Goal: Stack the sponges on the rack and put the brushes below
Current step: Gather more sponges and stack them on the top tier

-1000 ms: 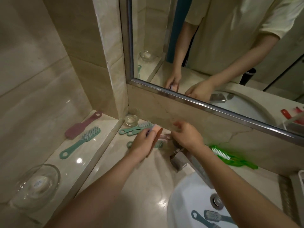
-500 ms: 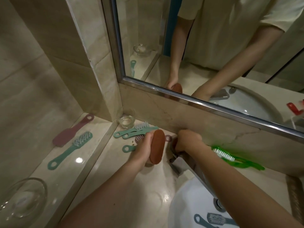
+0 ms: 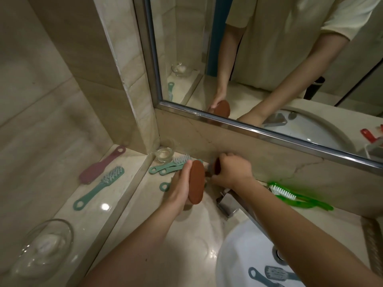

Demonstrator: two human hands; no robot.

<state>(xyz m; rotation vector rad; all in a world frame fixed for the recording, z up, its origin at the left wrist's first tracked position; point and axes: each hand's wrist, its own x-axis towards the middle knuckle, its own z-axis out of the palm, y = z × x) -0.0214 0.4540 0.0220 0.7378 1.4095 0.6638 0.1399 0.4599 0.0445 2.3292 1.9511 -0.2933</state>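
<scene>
Left fingers (image 3: 187, 169) grip sponge (image 3: 196, 184), right hand (image 3: 233, 171) pad (image 3: 216, 167)

The left forearm (image 3: 145, 241) and the right forearm (image 3: 290, 222) are stretched forward, bare, and angled toward each other. The left hand (image 3: 179, 186) is held with the thumb uppermost and is wrapped round a brown oval sponge (image 3: 195, 184) kept on edge. The right hand (image 3: 233, 170) is turned knuckles-up, its fingers curled round a darker brown piece (image 3: 216, 167) that is mostly hidden. The two hands are set just beside each other.
</scene>
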